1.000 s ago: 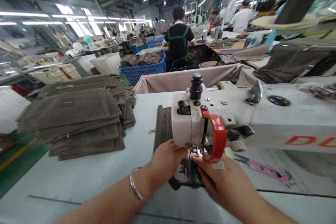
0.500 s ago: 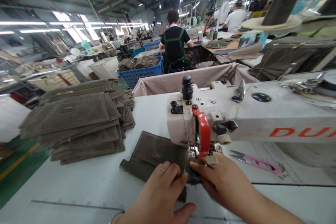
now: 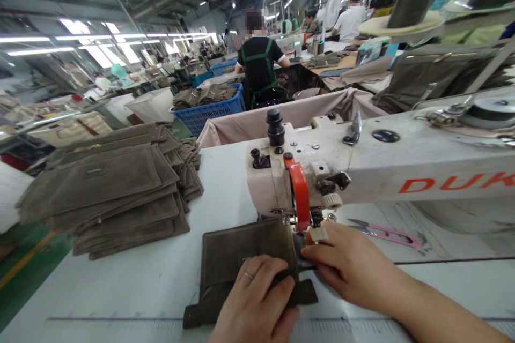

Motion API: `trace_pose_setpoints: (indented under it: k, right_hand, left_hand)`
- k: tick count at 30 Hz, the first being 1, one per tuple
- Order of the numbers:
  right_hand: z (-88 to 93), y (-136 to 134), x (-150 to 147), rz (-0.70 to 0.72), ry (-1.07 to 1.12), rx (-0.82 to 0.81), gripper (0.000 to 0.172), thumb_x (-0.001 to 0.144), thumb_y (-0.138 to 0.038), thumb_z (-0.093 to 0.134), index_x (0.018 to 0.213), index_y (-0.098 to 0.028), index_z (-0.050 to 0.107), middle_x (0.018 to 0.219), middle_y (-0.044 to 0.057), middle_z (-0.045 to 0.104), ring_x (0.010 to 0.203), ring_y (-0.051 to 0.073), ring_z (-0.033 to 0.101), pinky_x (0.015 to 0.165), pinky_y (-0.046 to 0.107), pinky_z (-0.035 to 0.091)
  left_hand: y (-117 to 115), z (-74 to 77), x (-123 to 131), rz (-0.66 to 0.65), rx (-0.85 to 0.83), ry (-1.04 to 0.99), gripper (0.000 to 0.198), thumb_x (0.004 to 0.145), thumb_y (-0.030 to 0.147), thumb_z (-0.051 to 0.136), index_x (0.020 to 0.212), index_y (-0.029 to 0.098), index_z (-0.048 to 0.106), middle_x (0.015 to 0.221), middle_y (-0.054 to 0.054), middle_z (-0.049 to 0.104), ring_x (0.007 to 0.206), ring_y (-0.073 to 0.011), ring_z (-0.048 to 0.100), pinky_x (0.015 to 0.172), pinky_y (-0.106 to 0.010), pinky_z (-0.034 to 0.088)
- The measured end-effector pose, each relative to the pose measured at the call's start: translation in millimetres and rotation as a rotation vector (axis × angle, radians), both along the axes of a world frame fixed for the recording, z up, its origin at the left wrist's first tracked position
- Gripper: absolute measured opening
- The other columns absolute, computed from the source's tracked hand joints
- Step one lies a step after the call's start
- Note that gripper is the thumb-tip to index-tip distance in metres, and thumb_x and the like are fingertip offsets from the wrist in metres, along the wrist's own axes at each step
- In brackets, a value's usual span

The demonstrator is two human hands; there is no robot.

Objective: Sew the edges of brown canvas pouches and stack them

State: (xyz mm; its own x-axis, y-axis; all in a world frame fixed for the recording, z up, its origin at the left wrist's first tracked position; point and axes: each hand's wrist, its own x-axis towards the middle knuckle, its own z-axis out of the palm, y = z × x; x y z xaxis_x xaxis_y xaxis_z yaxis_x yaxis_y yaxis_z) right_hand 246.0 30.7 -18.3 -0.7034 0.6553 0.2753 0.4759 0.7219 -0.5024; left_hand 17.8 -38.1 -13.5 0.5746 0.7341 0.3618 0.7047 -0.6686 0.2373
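A dark olive fabric panel [image 3: 225, 252], with a stitched border and a rolled lower edge, lies flat on the white table. Its upper right corner is at the needle area of the sewing machine [image 3: 277, 182]. My left hand [image 3: 257, 300] rests on the panel, fingers slightly bent and lying on it, thumb apart. My right hand [image 3: 350, 262] is beside the red guard [image 3: 300, 195], just right of the panel. Its fingers are curled together near a dark surface by the presser foot; what they hold, if anything, is hidden.
Left stands a stack of similar olive pieces [image 3: 108, 182]. Pink-handled thread snips [image 3: 394, 236] lie under the machine arm. A ruler scale [image 3: 120, 322] runs along the front. Beyond are a pink cloth-lined bin [image 3: 225, 128], a blue crate [image 3: 209, 118] and a seated co-worker [image 3: 259, 64].
The panel has turned anticlockwise and come nearer to me, its top edge now rising to the right. My left hand stays on it. The camera view has shifted slightly.
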Motion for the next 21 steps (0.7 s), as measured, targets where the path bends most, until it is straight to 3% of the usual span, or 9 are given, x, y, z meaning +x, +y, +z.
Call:
trace_pose_setpoints:
  k: [3, 10, 15, 21]
  right_hand:
    - [2.2, -3, -1, 0.067, 0.015, -0.001, 0.029, 0.089, -0.011, 0.046, 0.109, -0.022, 0.064, 0.102, 0.006, 0.064, 0.093, 0.024, 0.056, 0.083, 0.043, 0.047]
    - [-3.8, -9, -5, 0.081, -0.018, 0.135, 0.038, 0.083, -0.007, 0.047, 0.114, -0.021, 0.064, 0.12, 0.006, 0.065, 0.1, 0.026, 0.06, 0.087, 0.045, 0.051]
    - [0.9, -7, -10, 0.051, 0.014, 0.177, 0.045, 0.077, -0.002, 0.044, 0.111, -0.021, 0.066, 0.115, 0.005, 0.068, 0.097, 0.024, 0.063, 0.085, 0.042, 0.055]
    - [-2.9, -4, -9, 0.002, 0.039, 0.198, 0.045, 0.082, -0.005, 0.044, 0.12, -0.02, 0.063, 0.116, 0.008, 0.067, 0.102, 0.026, 0.063, 0.087, 0.043, 0.056]
  left_hand:
    - [1, -3.4, 3, -0.038, 0.112, 0.005, 0.022, 0.092, 0.025, 0.052, 0.104, 0.013, 0.066, 0.115, -0.01, 0.066, 0.11, -0.0252, 0.06, 0.094, -0.037, 0.056]
    - [7, -17.8, 3, -0.106, 0.21, -0.031, 0.031, 0.099, 0.028, 0.04, 0.1, 0.012, 0.067, 0.103, -0.007, 0.071, 0.102, -0.0195, 0.064, 0.092, -0.03, 0.056]
    - [16, -16.5, 2, -0.113, 0.116, -0.059, 0.025, 0.095, 0.028, 0.048, 0.106, 0.012, 0.065, 0.107, -0.008, 0.07, 0.106, -0.0193, 0.063, 0.097, -0.03, 0.053]
    - [30, -3.0, 1, -0.083, -0.024, -0.07, 0.026, 0.088, 0.025, 0.059, 0.112, 0.013, 0.063, 0.111, -0.007, 0.069, 0.108, -0.02, 0.061, 0.102, -0.031, 0.049]
